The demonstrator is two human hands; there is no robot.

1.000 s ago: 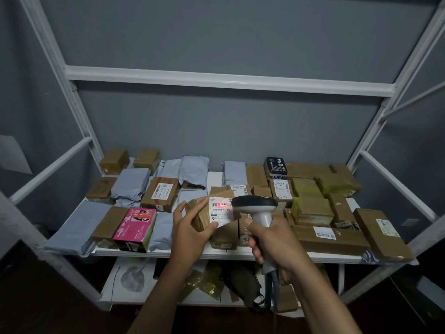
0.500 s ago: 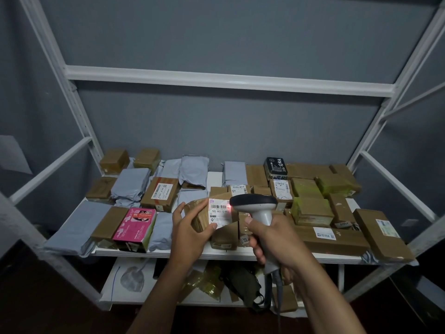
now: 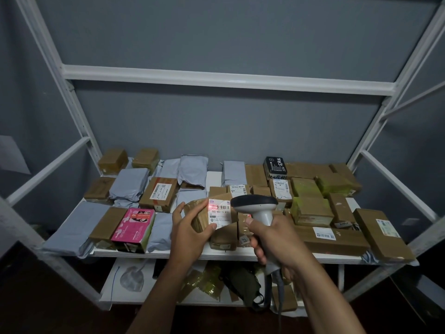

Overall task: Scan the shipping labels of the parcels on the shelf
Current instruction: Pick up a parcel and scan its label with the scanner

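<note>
My left hand (image 3: 186, 231) grips a small brown cardboard parcel (image 3: 201, 216), tilted so its white shipping label (image 3: 219, 213) faces me. A red scan line glows across the label's barcode. My right hand (image 3: 274, 239) holds the handle of a grey and white barcode scanner (image 3: 256, 204), whose head sits just right of the label and points at it. The scanner's cable hangs down below my wrist. Both hands hover over the front middle of the white shelf (image 3: 216, 255).
Several brown boxes and grey mailer bags cover the shelf. A pink box (image 3: 133, 227) lies front left, a long labelled box (image 3: 332, 239) front right, a black box (image 3: 274, 166) at the back. White frame posts stand on both sides. A lower shelf (image 3: 120, 297) holds bags.
The red scan line has shifted on the label, from a wide glow to a faint spot and back to a line over the barcode. Both hands and the parcel stay almost still.
</note>
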